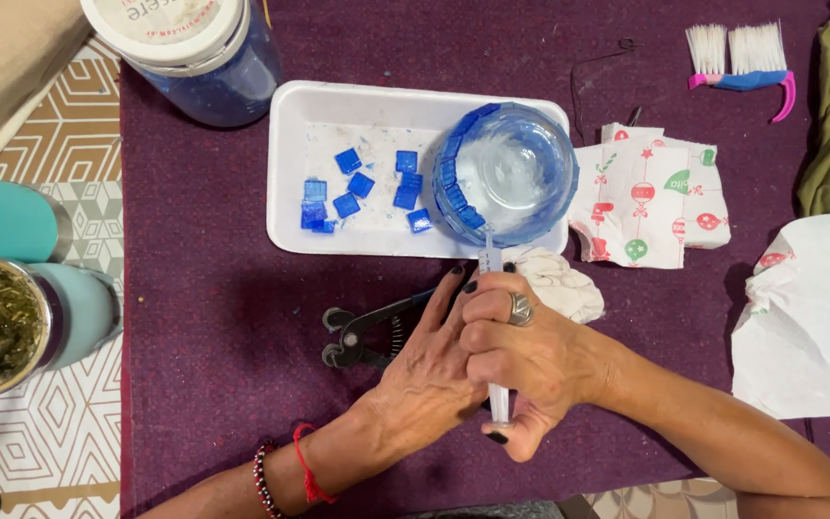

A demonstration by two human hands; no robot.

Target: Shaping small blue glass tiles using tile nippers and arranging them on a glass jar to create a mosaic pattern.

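head view, white tray point(285, 173) holding blue tiles point(362, 192), tiled glass bowl point(506, 173)

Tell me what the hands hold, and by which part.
The right hand grips a syringe around its barrel, thumb at the plunger end. The left hand rests against it, holding nothing visible.

The white tray point(285, 173) is the landmark. Below it, both hands point(477, 356) and the black pliers point(367, 332) fill the middle of the purple cloth point(204, 317); bare cloth lies open to the lower left of the tray. Left of the tray stand a teal cup point(12, 317) and a teal flask point(2, 216). At its upper left sits a blue jar point(204, 58). Inside it, the blue glass bowl point(516, 168) takes the right end and loose blue tiles point(362, 192) the left. Right of the tray, napkins point(646, 192) and crumpled paper point(809, 308) cover the cloth; bare cloth runs above the tray up to the brushes point(737, 58).
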